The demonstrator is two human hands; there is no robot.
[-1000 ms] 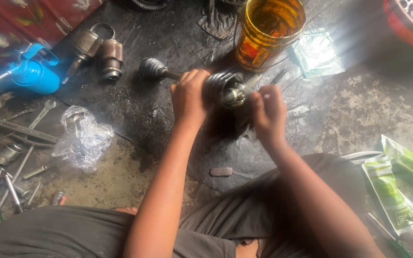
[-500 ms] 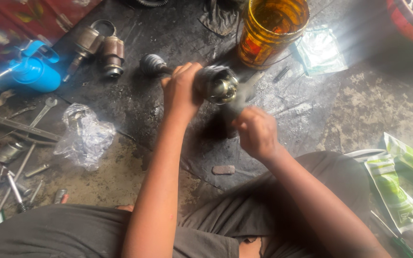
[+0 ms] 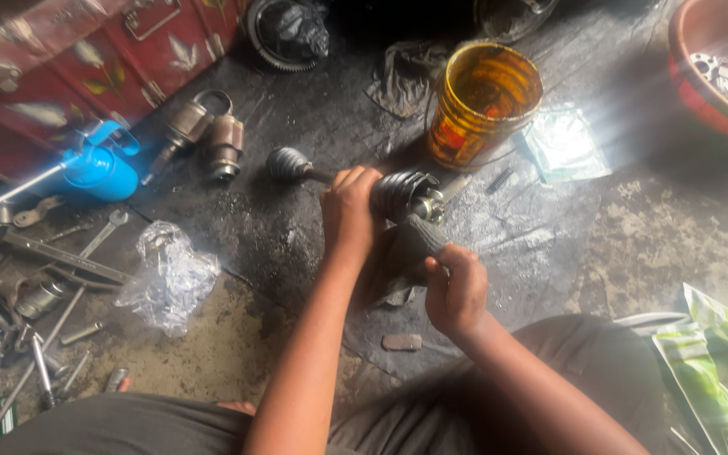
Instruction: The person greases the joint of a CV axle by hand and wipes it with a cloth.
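We grip the drive shaft (image 3: 313, 173) with our left hand (image 3: 349, 212), closed just beside its ribbed rubber boot (image 3: 398, 194); our right hand (image 3: 455, 291), at five o'clock of it, is shut on a dark greasy part (image 3: 419, 238). A yellow bucket (image 3: 482, 105) stands at one o'clock

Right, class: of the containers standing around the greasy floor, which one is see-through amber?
The amber bucket at the top centre, just beyond the left hand. You can see through its wall; the blue oil can and the red basin are opaque.
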